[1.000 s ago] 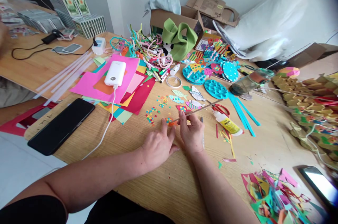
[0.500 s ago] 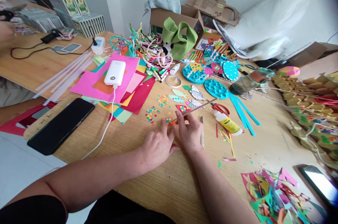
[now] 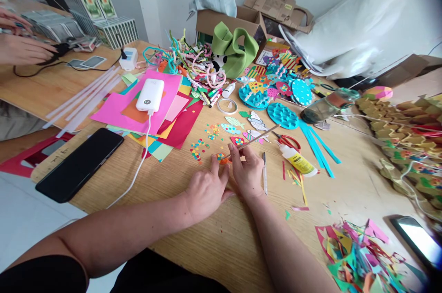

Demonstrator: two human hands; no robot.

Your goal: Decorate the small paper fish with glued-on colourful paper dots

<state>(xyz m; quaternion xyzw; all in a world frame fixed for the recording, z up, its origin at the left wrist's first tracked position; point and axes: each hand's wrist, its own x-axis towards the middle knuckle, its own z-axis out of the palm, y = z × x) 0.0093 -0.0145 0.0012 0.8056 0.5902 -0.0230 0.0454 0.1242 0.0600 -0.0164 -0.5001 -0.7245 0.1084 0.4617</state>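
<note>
My right hand pinches a thin brown stick between thumb and fingers. Its lower tip meets a small orange paper fish with coloured dots, lying on the table. With fingertips on the near edge of that fish, my left hand holds it down; its other fingers are bent. Loose coloured paper dots lie to the left. Just beyond are several decorated paper fish. Beside my right hand rest a pen, a glue bottle and red-handled scissors.
Left are a black phone, coloured paper sheets and a white power bank with its cable. Blue ovals and a glass jar stand behind; paper scraps lie front right. Another person's hands are far left.
The stick's upper end has swung slightly left and up as my right hand shifts a little. My left hand stays put. The other person's hands have come further into view.
</note>
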